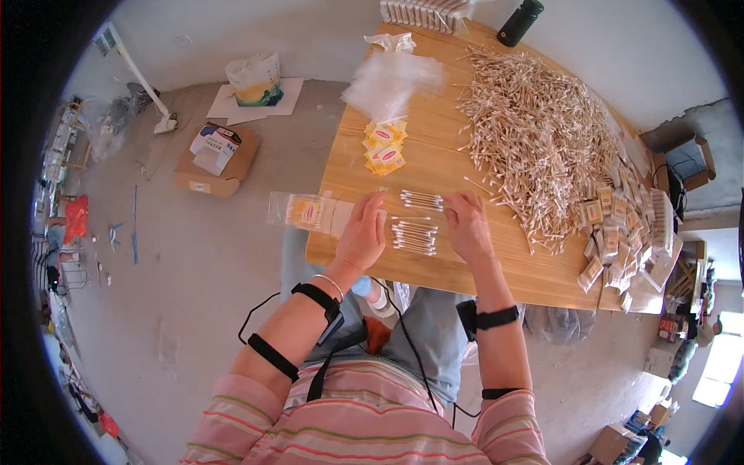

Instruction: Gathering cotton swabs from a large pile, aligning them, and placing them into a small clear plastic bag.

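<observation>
Between my two hands, loose cotton swabs lie on the wooden table in an upper row [421, 200] and a lower row [415, 237]. My left hand [363, 232] is just left of them, its fingers bent, thumb apart from the fingertips, with nothing visible in it. At the right ends of the upper row are the fingertips of my right hand [470, 225]; they look apart, and contact with the swabs is hard to make out. Beside my left hand, at the table's left edge, lies a clear packet [304, 211] of swabs with a yellow label card.
A large heap of loose swabs [535, 132] covers the table's right side, with filled packets [620, 225] beyond it. Yellow cards [384, 151] and clear plastic bags [394, 81] lie farther back. A black bottle [520, 23] stands at the far edge. The wooden table [329, 174] ends near my lap.
</observation>
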A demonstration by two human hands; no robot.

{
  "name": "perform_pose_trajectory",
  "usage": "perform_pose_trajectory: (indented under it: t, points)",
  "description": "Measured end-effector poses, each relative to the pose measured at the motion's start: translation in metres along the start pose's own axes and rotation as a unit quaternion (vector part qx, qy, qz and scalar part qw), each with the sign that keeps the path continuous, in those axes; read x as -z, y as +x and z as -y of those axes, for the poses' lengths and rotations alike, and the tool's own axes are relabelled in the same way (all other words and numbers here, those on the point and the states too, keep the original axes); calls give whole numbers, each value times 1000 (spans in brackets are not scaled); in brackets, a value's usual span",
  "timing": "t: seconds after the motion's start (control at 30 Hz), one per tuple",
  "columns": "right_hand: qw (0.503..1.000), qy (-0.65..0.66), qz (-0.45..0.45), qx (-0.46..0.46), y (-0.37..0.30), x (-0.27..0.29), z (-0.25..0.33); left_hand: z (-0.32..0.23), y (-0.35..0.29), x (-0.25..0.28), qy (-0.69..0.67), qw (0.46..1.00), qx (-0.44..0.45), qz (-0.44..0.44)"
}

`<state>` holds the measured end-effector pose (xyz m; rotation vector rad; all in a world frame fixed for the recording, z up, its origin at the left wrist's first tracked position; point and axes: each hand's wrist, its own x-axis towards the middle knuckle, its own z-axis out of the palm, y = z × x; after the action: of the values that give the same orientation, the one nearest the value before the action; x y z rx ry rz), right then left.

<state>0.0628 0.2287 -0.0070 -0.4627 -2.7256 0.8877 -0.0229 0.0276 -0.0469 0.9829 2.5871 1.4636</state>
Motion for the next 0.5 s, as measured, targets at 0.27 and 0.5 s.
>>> perform_pose_trajectory:
  t: [0.27,0.5]
  points:
    - [997,-68,8,41,0,-30,15,-1,-1,2,-7,999,20,28]
    - [991,8,-136,15,-34,-17,11,-2,0,5,-13,1000,-1,26]
